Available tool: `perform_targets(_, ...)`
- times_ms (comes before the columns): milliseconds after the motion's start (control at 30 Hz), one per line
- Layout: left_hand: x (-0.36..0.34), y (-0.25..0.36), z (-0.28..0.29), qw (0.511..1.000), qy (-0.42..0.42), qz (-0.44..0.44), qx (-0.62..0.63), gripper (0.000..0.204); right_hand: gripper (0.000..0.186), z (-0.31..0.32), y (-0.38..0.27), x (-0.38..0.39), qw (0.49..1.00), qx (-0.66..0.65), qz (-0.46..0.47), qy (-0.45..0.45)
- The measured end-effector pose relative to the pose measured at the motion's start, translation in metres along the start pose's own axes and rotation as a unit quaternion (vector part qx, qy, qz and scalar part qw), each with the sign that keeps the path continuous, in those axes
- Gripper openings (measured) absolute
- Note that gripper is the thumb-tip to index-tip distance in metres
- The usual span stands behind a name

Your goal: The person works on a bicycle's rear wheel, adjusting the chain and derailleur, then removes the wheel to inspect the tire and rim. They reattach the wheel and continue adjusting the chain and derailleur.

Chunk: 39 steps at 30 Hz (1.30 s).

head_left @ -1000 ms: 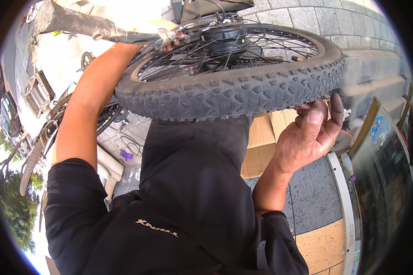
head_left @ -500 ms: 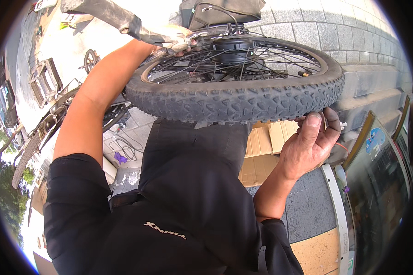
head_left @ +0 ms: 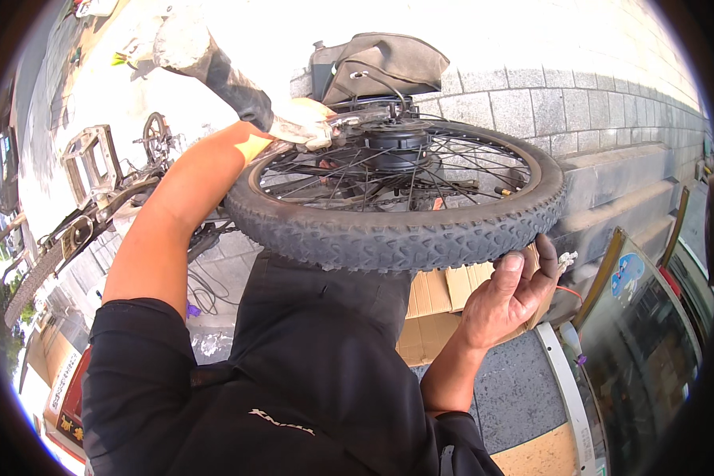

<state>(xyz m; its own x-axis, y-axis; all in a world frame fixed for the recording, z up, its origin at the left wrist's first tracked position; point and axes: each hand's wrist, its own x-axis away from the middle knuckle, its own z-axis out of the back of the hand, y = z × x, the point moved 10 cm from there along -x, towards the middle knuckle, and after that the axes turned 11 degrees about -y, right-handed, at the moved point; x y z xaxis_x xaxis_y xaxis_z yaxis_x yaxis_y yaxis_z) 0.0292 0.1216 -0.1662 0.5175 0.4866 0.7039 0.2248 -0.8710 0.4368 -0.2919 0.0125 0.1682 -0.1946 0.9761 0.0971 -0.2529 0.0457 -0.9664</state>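
Shifted lower and slightly left in view since the earlier frame: black-spoked bicycle wheel with knobby dark grey rubber tyre (head_left: pixel 389 243), with more of the spoked face visible. Shifted likewise: bare right hand (head_left: pixel 504 305), at the lower right of the tyre. Half-curled, with index fingertip and thumb at the underside of the tread; not possible to tell whether closed on the tyre.

Extended to the far left edge of the wheel: bare left hand (head_left: pixel 316 109), washed out by glare and partly hidden behind worn grey-and-black club-shaped object (head_left: pixel 238 87); grip not possible to tell.

Positioned in front of black trousers (head_left: pixel 317 309), tread toward the body, spokes seen obliquely: same wheel. Set at its centre: black cylindrical hub (head_left: pixel 398 149). Located beyond the hub: grey-brown soft-sided object (head_left: pixel 393 63), against pale grey stone paving (head_left: pixel 523 111).

Laid below the tyre, beside the right hand: brown corrugated cardboard (head_left: pixel 428 337). Standing farther right: dark glass panel (head_left: pixel 650 333) with blue sticker (head_left: pixel 627 276). Located well apart at left: rectangular metal frame (head_left: pixel 94 163). Visible at lower left: red-and-white box (head_left: pixel 70 397).
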Motion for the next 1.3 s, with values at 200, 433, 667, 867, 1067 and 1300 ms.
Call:
perform_targets(200, -0.001, -0.006, 0.004, 1.0, -0.024, -0.001, 0.019, 0.027, 0.041, 0.018, 0.026, -0.009, 0.997, -0.06, -0.042, 0.012)
perform_targets(433, -0.008, -0.012, 0.006, 0.998, -0.045, 0.004, 0.035, 0.027, 0.037, 0.048, 0.065, -0.05, 0.981, -0.144, -0.106, 0.076)
perform_targets(667, -0.009, -0.016, 0.006, 0.997, -0.06, 0.015, 0.051, 0.027, 0.036, 0.105, 0.083, -0.06, 0.981, 0.032, -0.119, 0.148)
perform_targets(867, -0.015, -0.025, 0.005, 0.993, -0.09, 0.026, 0.078, 0.027, 0.034, 0.036, -0.016, -0.006, 0.969, 0.195, 0.151, 0.028)
perform_targets(1067, -0.039, -0.048, 0.01, 0.938, -0.242, 0.038, 0.243, 0.026, 0.041, -0.056, -0.057, 0.033, 0.818, 0.403, 0.357, -0.201)
perform_targets(1300, 0.0, -0.014, 0.004, 0.996, -0.046, 0.027, 0.066, 0.026, 0.036, -0.01, -0.006, -0.011, 0.835, 0.386, 0.379, -0.103)
